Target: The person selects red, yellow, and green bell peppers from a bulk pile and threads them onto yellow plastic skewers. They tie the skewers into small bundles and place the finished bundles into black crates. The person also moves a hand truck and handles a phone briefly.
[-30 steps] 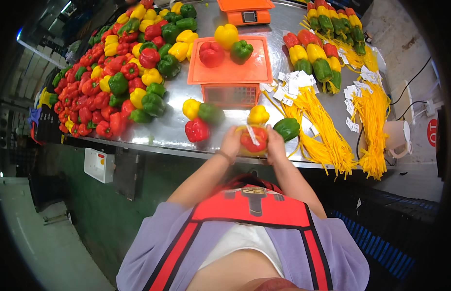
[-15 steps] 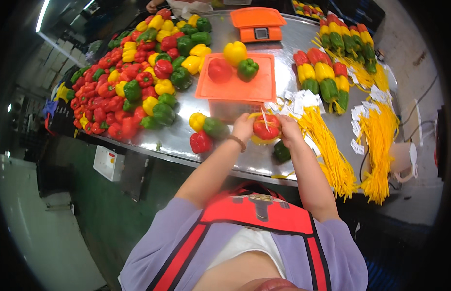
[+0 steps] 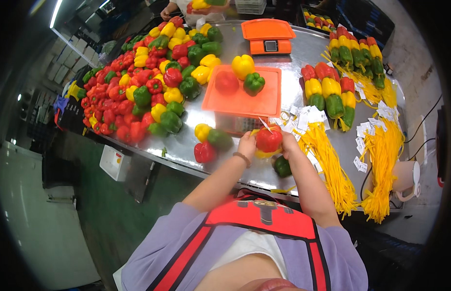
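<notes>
Stainless-looking metal table (image 3: 183,146) is spanning the work area, with a mixed pile of peppers (image 3: 123,104) lying along its left side. At the near edge, the person is holding a red pepper (image 3: 269,140) in front of an orange scale (image 3: 267,102). The left hand (image 3: 246,146) is gripping its left side and the right hand (image 3: 289,144) its right, so the pepper is sitting directly between the two sets of fingers. Those fingers are curving inward, spread only as far as the pepper's width; several tips are being hidden behind it, so their exact contact cannot be told. Yellow is showing just beneath the red surface, and a narrow white tag (image 3: 265,124) is sticking up at the top. One dark green pepper (image 3: 282,166) is resting just below the right hand, partly covered by it. Yellow ties (image 3: 329,167) are lying to the right, while three loose peppers (image 3: 205,152) are sitting left of the left hand.
</notes>
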`<action>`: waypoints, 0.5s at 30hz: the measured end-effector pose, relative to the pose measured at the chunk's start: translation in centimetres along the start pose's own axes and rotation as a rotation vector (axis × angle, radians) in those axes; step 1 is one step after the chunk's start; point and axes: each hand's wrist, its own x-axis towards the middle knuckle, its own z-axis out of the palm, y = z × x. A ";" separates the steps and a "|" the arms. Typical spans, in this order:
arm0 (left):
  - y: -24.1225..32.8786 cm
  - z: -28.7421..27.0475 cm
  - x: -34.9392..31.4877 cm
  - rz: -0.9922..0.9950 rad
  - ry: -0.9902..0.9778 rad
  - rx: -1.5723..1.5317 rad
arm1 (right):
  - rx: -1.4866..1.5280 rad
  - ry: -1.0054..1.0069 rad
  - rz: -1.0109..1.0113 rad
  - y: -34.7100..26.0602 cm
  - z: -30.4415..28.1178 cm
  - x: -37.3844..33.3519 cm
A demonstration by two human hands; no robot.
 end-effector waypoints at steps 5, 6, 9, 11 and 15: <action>-2.8 -1.4 2.1 -0.084 -0.140 -0.174 | 0.052 0.053 -0.060 2.1 -0.8 0.7; -3.4 -1.8 2.6 -0.128 -0.155 -0.244 | 0.044 0.073 -0.080 2.5 -0.8 0.9; -2.6 -1.4 2.5 -0.122 -0.079 -0.155 | -0.057 0.107 -0.121 2.9 -0.5 0.9; -1.4 -0.8 1.8 -0.085 -0.028 -0.019 | -0.081 0.124 -0.133 3.0 -0.4 1.1; -3.8 -2.9 2.3 -0.019 0.035 0.034 | -0.252 0.140 -0.064 2.1 0.6 0.1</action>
